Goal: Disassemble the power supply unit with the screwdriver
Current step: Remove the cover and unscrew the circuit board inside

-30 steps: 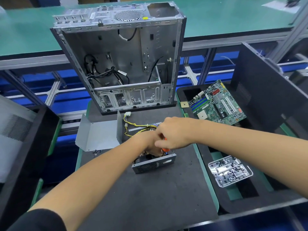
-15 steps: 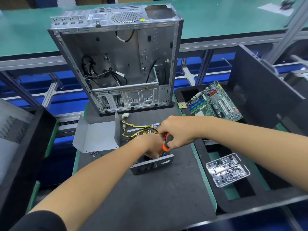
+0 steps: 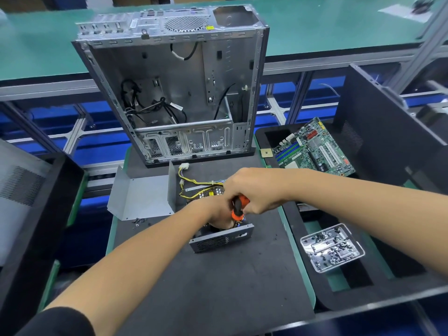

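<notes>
The power supply unit [image 3: 218, 229] sits in the middle of the dark mat [image 3: 218, 287] on the worktop, just near of the stripped computer case [image 3: 184, 93]. Its cover [image 3: 143, 197] is already off and lies to the left, touching the mat, with a few loose screws [image 3: 138, 221] beside its near edge. So the outer shell looks opened, and the work now seems to be on the inside: the yellow and black wires [image 3: 194, 185] and the parts beneath them are exposed, while the vented near wall of the unit is upright and apparently attached to its base.

The right hand [image 3: 254, 190] is curled round the orange and black screwdriver [image 3: 238, 207], which points down into the unit. The tip is hidden, so which screw it is on cannot be told. The left hand [image 3: 215, 212] reaches into the unit beside the tool; it seems to steady something there, but its fingers are hidden behind the right hand and the tool, so I cannot tell whether it grips anything.

To the right, a circuit board [image 3: 315, 151] lies in a black tray [image 3: 266, 134], and a small clear tray [image 3: 332, 248] holds many screws. I judge the job past its first stage, with the inner board and remaining walls likely left to free.
</notes>
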`<state>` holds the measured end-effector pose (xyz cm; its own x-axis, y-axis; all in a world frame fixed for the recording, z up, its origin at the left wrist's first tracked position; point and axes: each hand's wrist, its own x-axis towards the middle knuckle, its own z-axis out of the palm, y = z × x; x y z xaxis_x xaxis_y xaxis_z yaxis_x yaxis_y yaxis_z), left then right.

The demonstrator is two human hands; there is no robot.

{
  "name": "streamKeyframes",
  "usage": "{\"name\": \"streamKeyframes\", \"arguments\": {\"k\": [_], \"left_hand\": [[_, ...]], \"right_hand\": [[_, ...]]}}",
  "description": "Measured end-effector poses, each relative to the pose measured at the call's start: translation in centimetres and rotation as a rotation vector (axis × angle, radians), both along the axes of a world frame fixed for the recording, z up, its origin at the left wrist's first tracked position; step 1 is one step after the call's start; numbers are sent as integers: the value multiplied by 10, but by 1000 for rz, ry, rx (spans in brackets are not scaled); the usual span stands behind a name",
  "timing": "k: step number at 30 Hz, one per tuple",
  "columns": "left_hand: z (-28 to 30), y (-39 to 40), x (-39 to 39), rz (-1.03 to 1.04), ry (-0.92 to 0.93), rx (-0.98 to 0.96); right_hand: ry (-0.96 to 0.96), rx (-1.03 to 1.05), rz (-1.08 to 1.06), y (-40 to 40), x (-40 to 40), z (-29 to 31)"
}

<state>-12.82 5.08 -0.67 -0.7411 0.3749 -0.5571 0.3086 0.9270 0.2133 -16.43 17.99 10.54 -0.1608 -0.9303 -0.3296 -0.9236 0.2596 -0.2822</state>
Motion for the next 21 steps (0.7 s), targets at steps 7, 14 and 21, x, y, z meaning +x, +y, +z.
{"name": "streamKeyframes", "arguments": {"k": [7,14,21], "left_hand": [[22,-16,0,28,-19,78],[22,2,-3,-110,44,-64],[10,2,-6,-226,111,-139]], "right_hand": [[-41,-28,-191,-8,7,-13],[-117,161,-269,-8,-1,-2],[-47,71,-74,-4,-4,3]]}}
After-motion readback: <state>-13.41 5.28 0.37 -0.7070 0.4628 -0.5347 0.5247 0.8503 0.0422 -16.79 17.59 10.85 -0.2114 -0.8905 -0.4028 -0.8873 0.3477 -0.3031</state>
